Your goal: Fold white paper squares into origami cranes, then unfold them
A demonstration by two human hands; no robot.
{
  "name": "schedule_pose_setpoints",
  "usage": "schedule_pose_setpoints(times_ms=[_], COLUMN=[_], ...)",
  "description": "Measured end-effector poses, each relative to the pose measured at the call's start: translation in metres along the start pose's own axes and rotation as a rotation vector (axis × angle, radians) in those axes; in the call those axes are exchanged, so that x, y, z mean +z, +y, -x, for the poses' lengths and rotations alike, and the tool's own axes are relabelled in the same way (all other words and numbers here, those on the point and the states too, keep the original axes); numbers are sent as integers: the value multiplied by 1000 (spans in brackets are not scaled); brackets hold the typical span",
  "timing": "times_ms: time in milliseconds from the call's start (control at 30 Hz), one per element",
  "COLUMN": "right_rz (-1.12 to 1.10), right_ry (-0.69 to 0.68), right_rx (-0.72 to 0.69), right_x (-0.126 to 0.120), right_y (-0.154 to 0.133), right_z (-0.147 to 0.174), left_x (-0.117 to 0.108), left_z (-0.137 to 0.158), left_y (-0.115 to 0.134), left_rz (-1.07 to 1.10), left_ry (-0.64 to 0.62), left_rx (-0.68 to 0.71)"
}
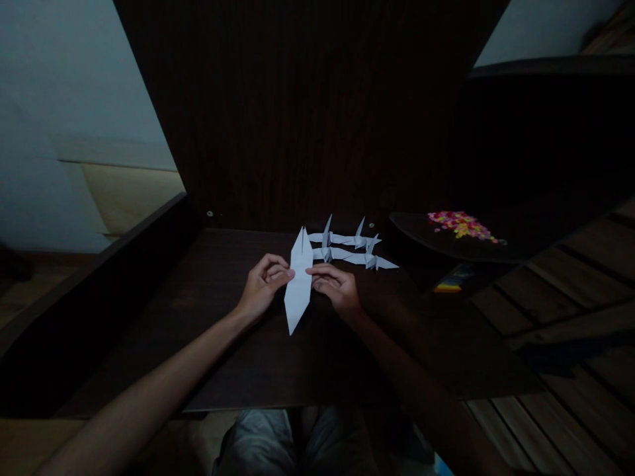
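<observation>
Between my hands is a long piece of folded white paper point(299, 291), pointed at both ends, with a slit in its far tip. My left hand point(266, 281) grips its left edge, thumb on top and fingers curled behind. On the opposite edge, my right hand point(337, 287) pinches the paper the same way. Just beyond my right hand lie several folded white paper cranes point(372, 256) in two rows on the dark desk point(238, 370). The paper hides the left ends of these rows.
A dark upright panel point(317, 119) closes off the desk's back. Along the left runs a raised side board point(99, 271). On a curved shelf point(411, 228) at the right lies a heap of small pink, red and yellow pieces point(464, 225), too small to make out.
</observation>
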State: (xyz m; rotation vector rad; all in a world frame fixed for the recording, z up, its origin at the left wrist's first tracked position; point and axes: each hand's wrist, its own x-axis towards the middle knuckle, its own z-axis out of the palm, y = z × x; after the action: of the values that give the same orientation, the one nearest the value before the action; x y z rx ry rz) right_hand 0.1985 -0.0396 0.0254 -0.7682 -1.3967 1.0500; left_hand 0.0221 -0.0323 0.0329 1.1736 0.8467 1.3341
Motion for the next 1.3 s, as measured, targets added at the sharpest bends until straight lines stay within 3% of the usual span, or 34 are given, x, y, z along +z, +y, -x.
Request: schedule_pose_setpoints(times_ms=[267, 467, 667, 867, 1100, 1300], right_rz=[50, 77, 124, 84, 89, 104], right_ry=[-1, 43, 104, 208, 139, 172], right_rx=[-98, -111, -132, -46, 4, 81], right_x=[0, 0, 3, 9, 9, 9], right_y=[1, 0, 3, 4, -2, 0], right_z=[0, -2, -2, 0, 1, 1], left_x=[-4, -3, 1, 3, 1, 3], left_z=[3, 3, 4, 5, 5, 7], left_y=[3, 3, 2, 2, 3, 5], left_rz=[126, 74, -88, -69, -150, -174], left_ry=[-65, -100, -57, -49, -99, -93], left_rx=[-112, -44, 12, 51, 71, 26])
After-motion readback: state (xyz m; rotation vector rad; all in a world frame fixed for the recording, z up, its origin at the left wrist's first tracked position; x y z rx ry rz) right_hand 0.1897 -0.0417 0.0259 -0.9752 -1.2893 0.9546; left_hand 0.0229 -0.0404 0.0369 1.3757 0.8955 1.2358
